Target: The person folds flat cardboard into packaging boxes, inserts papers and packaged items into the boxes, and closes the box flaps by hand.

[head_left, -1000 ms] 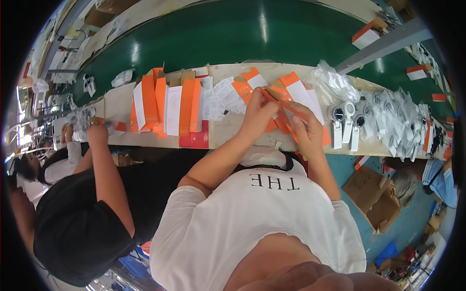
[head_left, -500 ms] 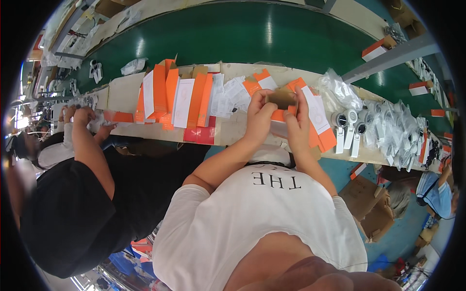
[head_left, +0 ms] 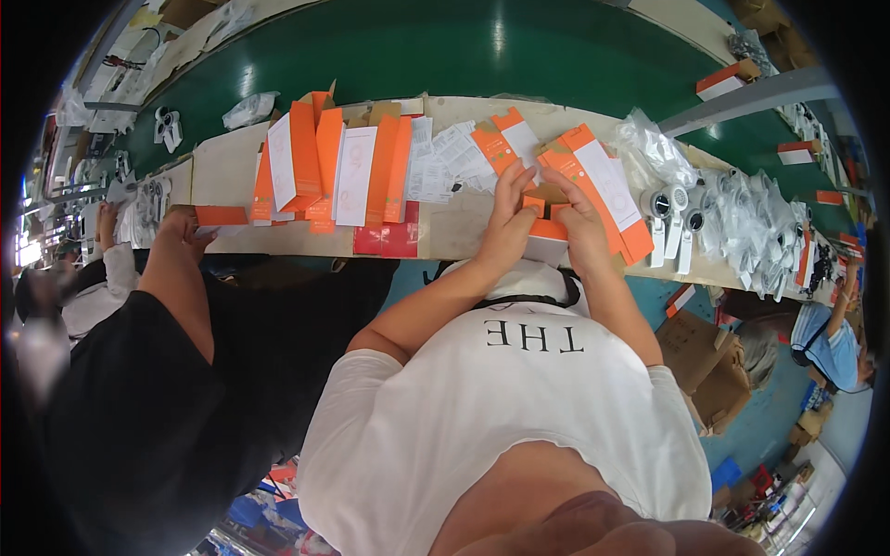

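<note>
Between my two hands, near the bench's front edge, is an orange and white cardboard box (head_left: 546, 248), its end toward me with orange flaps at the opening. My left hand (head_left: 507, 221) grips its left side, thumb at the flaps. My right hand (head_left: 584, 228) closes round the right side, its thumb also at the flaps. What is inside the box cannot be seen. Just right of my right hand lies a flat orange and white box (head_left: 607, 190). Beyond my left hand rests another orange and white box (head_left: 512, 139).
Folded orange and white boxes (head_left: 357, 176) stand in a row on the left of the bench, with printed sheets (head_left: 450, 157) beside them. White handheld fans (head_left: 675, 222), many in plastic bags, fill the right. A co-worker's hand (head_left: 185, 227) holds a box at far left.
The box's open top is now partly covered by orange flaps, and my thumbs have come closer together over it. The co-worker's box at the left has shifted slightly.
</note>
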### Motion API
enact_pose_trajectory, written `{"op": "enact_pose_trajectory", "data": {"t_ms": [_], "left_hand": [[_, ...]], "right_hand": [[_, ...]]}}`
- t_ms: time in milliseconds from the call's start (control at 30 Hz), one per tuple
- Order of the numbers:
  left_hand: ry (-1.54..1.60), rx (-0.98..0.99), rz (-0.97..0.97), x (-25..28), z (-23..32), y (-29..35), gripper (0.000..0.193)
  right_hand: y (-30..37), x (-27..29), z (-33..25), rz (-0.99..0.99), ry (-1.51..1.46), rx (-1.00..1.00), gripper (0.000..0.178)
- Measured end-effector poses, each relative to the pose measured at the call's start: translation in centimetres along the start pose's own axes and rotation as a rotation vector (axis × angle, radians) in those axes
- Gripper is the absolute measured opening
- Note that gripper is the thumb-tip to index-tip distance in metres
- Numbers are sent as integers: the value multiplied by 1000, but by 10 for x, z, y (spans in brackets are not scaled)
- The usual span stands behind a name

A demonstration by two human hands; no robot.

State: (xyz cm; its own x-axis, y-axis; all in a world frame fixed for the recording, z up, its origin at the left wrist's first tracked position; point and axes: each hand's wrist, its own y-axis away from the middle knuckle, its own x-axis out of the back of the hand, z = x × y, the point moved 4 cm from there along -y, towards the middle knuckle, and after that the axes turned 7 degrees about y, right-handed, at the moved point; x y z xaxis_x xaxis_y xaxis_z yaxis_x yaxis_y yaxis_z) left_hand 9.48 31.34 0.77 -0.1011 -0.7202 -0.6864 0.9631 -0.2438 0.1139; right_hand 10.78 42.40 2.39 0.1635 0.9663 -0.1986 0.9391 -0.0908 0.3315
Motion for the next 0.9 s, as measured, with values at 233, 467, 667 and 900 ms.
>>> {"op": "enact_pose_trajectory", "data": {"t_ms": [233,467,667,900], "left_hand": [[-57,163,-177,5,-22,-6,19],[-387,382,-52,-2,-25,-5,24],[-489,117,14,-10,-31,-10,28],[-955,-197,-311,-28,-10,10,70]], "right_hand": [[-8,30,14,-15,-64,-35,25],[-13,38,10,-253,56,6,41],[-16,41,2,-249,127,-82,44],[-24,36,-3,-283,-73,-134,46]]}}
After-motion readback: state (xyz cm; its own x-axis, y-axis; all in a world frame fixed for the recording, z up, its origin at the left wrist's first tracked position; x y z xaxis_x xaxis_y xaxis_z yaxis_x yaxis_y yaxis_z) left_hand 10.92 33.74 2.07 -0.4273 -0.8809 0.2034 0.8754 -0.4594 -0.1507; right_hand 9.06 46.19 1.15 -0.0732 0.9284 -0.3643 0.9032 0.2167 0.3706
